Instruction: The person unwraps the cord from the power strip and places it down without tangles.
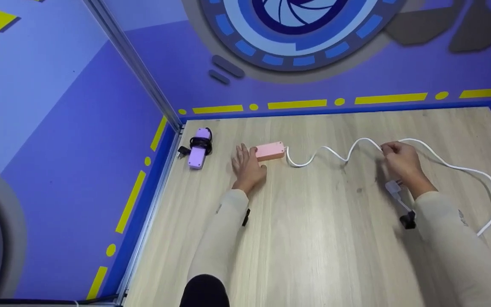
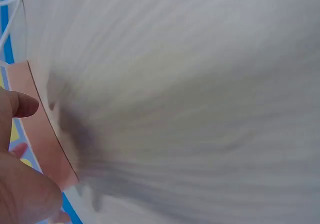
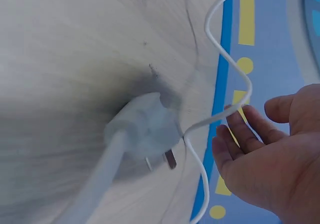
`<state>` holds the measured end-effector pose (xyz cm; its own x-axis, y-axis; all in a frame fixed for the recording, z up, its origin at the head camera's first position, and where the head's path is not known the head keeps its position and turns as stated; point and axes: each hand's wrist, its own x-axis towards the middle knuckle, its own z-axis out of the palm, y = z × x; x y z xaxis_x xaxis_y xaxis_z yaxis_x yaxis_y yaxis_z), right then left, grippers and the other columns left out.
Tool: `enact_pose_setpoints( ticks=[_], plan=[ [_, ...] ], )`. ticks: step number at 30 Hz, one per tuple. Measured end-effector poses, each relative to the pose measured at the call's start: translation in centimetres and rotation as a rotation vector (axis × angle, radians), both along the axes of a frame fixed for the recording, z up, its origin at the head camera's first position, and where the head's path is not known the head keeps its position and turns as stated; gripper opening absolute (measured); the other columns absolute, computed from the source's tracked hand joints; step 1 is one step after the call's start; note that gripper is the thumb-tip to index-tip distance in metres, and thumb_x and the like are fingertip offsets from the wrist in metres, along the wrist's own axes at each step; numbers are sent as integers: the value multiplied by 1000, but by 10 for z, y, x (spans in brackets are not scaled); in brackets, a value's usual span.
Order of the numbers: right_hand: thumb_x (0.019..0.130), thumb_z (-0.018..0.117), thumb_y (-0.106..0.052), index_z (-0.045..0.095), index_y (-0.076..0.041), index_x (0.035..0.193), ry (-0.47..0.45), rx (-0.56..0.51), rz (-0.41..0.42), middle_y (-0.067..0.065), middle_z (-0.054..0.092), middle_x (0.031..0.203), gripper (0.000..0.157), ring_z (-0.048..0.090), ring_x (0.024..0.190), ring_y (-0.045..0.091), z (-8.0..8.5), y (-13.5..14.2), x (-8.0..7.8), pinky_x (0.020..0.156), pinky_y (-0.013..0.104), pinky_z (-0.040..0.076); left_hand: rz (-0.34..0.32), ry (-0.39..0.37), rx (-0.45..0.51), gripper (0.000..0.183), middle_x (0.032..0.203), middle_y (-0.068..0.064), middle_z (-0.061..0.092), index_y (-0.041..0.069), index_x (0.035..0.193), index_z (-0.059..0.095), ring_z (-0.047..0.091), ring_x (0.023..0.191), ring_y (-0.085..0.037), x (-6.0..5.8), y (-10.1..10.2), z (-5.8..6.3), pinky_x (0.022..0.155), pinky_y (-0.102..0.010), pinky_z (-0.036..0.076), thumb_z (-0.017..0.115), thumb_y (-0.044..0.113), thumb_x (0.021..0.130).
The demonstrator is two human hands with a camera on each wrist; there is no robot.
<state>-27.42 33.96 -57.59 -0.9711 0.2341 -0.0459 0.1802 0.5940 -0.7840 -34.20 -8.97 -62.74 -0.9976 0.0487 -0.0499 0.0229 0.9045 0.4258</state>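
A pink power strip (image 1: 271,150) lies on the table, with a white cable (image 1: 300,165) coming out of its right end. My left hand (image 1: 249,168) holds the strip's left end, thumb along the near side. Its fingers (image 2: 25,104) also show against the strip's side (image 2: 45,129) in the left wrist view. Farther right, my right hand (image 1: 403,162) pinches the cable between thumb and fingers. From there the cable loops around to the right. A white plug (image 3: 145,126) with metal prongs hangs close beneath the right wrist, above the tabletop.
Near the table's left edge lies a purple power strip (image 1: 198,155) with its black cord (image 1: 201,143) wound round it. Blue-purple printed walls (image 1: 79,170) border the wooden table (image 1: 305,238) at the left and back.
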Motion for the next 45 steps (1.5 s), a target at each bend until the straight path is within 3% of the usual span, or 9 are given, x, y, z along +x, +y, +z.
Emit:
enact_pose_setpoints(
  ticks=[7,10,15,19,23,28,34,38,45],
  plan=[
    [105,42,-37,65,-3,123,68,35,-28,19,64,124,44,44,92,-13,3,15,34,79,13,38,-61,92,-88,59,166,-14,18,17,149,39,2,157,-31,32,15,20,124,-58,4,59,32,96],
    [105,41,-38,65,-5,123,70,46,-25,17,65,124,45,46,94,-10,2,21,48,76,10,38,-106,126,-123,57,164,-12,25,16,148,41,7,156,-30,44,25,24,123,-58,6,58,35,97],
    [105,37,-43,62,-7,127,-1,55,10,17,62,129,49,52,107,13,-6,26,65,70,8,40,-206,131,-154,55,161,-11,30,14,147,43,17,154,-30,67,53,18,124,-55,11,52,40,100],
    [105,36,-44,60,-6,128,-34,50,28,19,61,131,50,53,113,26,-9,26,67,70,11,41,-306,78,-8,58,158,-9,37,14,150,38,31,149,-29,78,90,17,123,-50,20,45,46,103],
    [105,35,-44,59,-6,128,-34,44,37,20,60,131,51,53,115,28,-8,22,63,75,16,41,-382,-14,122,62,160,-3,36,18,157,25,31,150,-27,86,136,22,122,-48,21,36,49,104],
    [105,35,-45,61,-6,127,-20,56,40,20,60,131,52,55,114,28,-4,20,60,78,20,40,-542,28,-147,61,164,8,27,32,158,20,22,153,-19,96,203,29,123,-48,16,30,56,103],
    [104,40,-39,66,-5,118,74,114,5,23,65,127,45,61,104,28,0,20,62,68,13,39,-809,44,-430,60,168,16,-10,46,156,9,-6,157,-18,110,266,26,125,-50,7,23,65,101],
    [105,39,-42,65,-5,119,75,88,6,23,64,127,47,60,111,33,-1,16,60,69,13,39,-913,88,-582,57,167,18,-10,51,154,11,-12,157,-19,112,278,12,125,-52,6,23,65,101],
    [104,44,-37,70,-8,112,151,73,-62,10,69,113,39,47,88,-14,-7,20,60,71,10,38,-888,151,-590,54,169,13,4,55,150,23,-4,157,-18,106,277,5,125,-52,8,29,70,98]
  ],
)
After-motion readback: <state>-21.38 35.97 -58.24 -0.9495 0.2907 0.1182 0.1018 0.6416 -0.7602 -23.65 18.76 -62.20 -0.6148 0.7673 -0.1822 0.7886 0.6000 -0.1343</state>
